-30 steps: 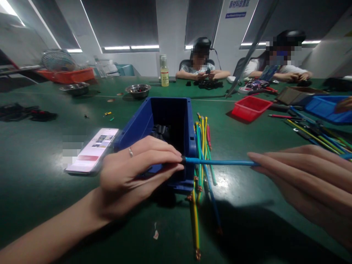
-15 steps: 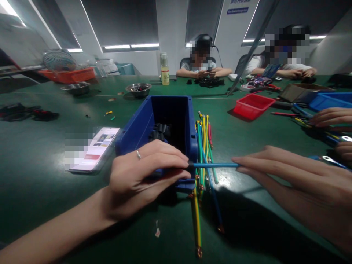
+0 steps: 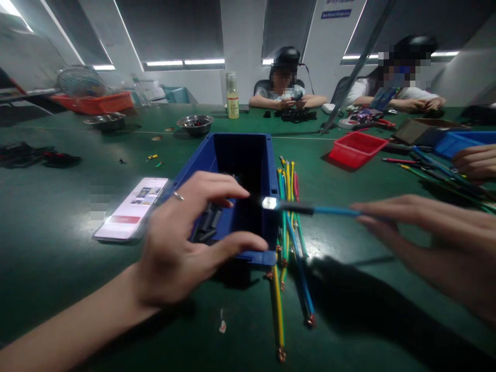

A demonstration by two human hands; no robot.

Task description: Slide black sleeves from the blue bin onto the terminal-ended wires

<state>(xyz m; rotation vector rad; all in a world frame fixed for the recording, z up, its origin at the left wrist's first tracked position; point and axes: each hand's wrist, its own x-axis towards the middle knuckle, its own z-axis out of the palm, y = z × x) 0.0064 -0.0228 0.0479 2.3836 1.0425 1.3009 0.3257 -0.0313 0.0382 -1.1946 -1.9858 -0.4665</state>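
Between the fingertips of my right hand (image 3: 418, 232) is a blue cable (image 3: 335, 210), pointing left. A black sleeve (image 3: 296, 206) sits around the cable near its far end, and a shiny metal terminal (image 3: 270, 203) sticks out past it. My left hand (image 3: 194, 232) is open, thumb and fingers apart, just left of the terminal and over the blue bin (image 3: 274, 201). Several black sleeves (image 3: 209, 222) lie inside that bin. Right beside the bin rests a bunch of blue, green and yellow cables (image 3: 289, 227) with metal ends.
A phone (image 3: 132, 209) lies left of the bin. Beyond are steel bowls (image 3: 196, 125), a bottle (image 3: 233, 98) and a red tray (image 3: 357, 150). Another person's hand (image 3: 476, 160) is at the right edge near more cables. Two people sit across the green table (image 3: 135, 310).
My left fingers have let go of the cable end and spread apart. The black sleeve and metal terminal now show. My right hand has moved slightly right and up with the cable.
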